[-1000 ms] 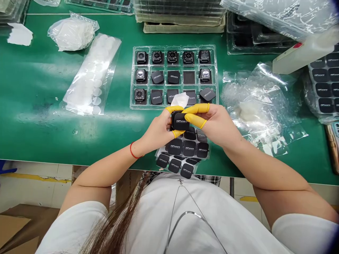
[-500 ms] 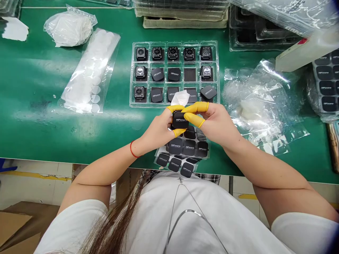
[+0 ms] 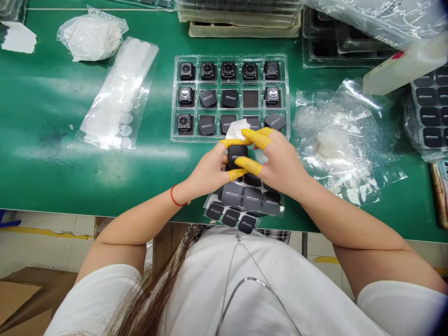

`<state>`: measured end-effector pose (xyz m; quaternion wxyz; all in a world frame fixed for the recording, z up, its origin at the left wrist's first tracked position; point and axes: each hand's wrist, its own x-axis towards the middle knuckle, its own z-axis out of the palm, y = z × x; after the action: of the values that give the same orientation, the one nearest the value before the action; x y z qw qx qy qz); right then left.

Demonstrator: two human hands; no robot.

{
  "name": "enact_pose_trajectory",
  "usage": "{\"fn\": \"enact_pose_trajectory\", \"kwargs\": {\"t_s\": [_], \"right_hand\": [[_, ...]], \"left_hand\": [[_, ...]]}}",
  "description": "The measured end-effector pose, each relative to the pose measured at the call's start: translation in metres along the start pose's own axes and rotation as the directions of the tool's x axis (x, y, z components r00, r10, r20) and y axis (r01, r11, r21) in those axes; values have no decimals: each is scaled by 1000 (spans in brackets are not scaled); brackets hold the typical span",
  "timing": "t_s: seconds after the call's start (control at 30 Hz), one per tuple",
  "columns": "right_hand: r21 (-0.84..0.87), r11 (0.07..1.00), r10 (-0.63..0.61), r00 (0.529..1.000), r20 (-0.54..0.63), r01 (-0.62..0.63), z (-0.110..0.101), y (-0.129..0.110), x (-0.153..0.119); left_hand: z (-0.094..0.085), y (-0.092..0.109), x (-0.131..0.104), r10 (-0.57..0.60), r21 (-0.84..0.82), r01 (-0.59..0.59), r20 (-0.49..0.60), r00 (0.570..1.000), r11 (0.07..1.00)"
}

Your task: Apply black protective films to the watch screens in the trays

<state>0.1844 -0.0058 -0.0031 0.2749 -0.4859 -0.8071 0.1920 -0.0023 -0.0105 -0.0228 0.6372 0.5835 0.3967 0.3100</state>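
Note:
My left hand (image 3: 209,169), with yellow finger cots, is closed on the edges of a black square smartwatch (image 3: 236,152) whose face carries a HiFuture label film. A white wipe (image 3: 235,130) sticks up by its fingertips. My right hand (image 3: 284,161), also in yellow finger cots, spans the watch, index finger at the top and thumb over the lower right of the face. Sheets of black HiFuture label films (image 3: 252,198) lie beneath both hands. Behind stands a clear tray (image 3: 172,105) with several watches, some showing sensor backs, others labelled faces.
On the left are a bag of white wipes (image 3: 93,36) and a clear bag of round white stickers (image 3: 115,100). To the right are crumpled plastic bags (image 3: 336,140), a white bottle (image 3: 392,70) and more label sheets (image 3: 431,115). Stacked trays (image 3: 241,29) stand at the back.
My right thumb has moved down and left across the watch face, and its index finger has lifted towards the top edge. The label sheet below has shifted slightly right.

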Motion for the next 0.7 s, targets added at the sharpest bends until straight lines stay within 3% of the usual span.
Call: {"fn": "enact_pose_trajectory", "kwargs": {"t_s": [0.17, 0.3, 0.43, 0.53, 0.63, 0.7], "right_hand": [[272, 950, 100, 976, 193, -152, 3, -1, 6], [421, 864, 185, 951, 246, -277, 4, 1, 6], [548, 785, 189, 954, 232, -289, 2, 2, 15], [533, 815, 215, 973, 82, -225, -1, 20, 45], [273, 936, 285, 935, -209, -224, 1, 56, 86], [51, 957, 289, 929, -231, -285, 3, 82, 107]], "left_hand": [[2, 1, 1, 24, -46, -21, 50, 998, 999], [5, 1, 1, -41, -22, 43, 70, 997, 999], [3, 0, 2, -56, -23, 56, 6, 998, 998], [-2, 1, 4, -18, -34, 15, -78, 997, 999], [-6, 3, 3, 14, 36, -12, -45, 999, 999], [-6, 4, -1, 57, 115, -58, 14, 998, 992]]}}
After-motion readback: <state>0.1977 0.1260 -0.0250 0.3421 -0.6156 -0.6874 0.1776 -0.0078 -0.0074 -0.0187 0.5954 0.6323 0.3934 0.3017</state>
